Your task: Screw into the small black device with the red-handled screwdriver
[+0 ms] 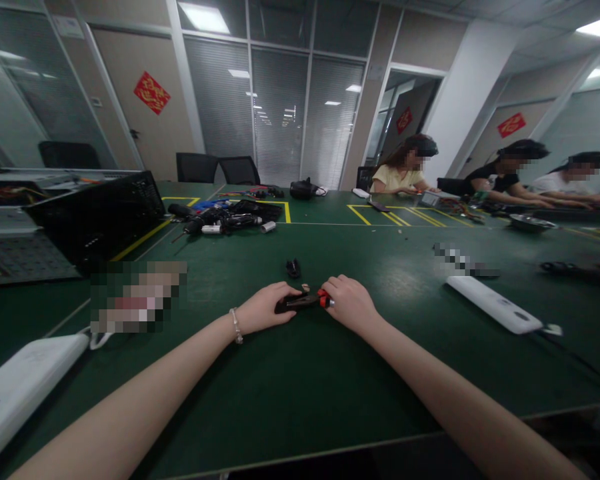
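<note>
My left hand (266, 308), with a bracelet at the wrist, pinches a black piece (286, 305) between thumb and fingers, just above the green table. Facing it, my right hand (353, 305) is closed around a red-handled tool (323, 297). Dark metal-looking jaws or a shaft reach from the red part toward the black piece; where one ends and the other begins I cannot make out. Right behind my hands lies a small coiled black cable (293, 269). A tiny pale scrap (305, 287) sits close to the fingers.
A black panel (97, 217) leans by an opened computer case (20, 250) at left. Dark tools and parts (230, 213) are heaped farther back. White elongated boxes (495, 303) flank me, one with a cable. Several people work at the far right, a metal bowl (533, 223) near them.
</note>
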A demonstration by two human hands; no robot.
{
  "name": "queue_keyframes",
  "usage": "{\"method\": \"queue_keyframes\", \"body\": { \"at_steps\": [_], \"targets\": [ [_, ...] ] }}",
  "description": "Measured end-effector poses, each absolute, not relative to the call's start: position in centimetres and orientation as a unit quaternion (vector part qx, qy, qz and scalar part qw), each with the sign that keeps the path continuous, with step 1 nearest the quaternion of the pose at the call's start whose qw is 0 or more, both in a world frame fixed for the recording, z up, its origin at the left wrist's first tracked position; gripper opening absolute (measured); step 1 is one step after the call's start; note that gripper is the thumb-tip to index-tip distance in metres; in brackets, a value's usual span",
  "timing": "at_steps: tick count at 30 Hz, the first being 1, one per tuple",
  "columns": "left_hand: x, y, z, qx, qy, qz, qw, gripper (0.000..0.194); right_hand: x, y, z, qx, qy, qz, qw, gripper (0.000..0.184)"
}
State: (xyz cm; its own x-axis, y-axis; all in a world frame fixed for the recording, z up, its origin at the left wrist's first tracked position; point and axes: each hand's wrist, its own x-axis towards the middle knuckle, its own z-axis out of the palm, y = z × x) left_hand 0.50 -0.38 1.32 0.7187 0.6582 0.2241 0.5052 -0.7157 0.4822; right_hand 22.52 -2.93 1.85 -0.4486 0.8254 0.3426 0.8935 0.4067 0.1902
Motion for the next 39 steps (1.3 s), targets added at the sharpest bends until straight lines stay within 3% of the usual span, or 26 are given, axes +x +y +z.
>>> {"method": "queue_keyframes", "body": {
  "at_steps": [39],
  "targets": [
    [0.42,-0.38,1.16,0.906,0.315,0.200,0.199,0.038,22.89,-2.73,1.51,-0.512,-0.834,-0.160,0.127,0.018]
  ]
}}
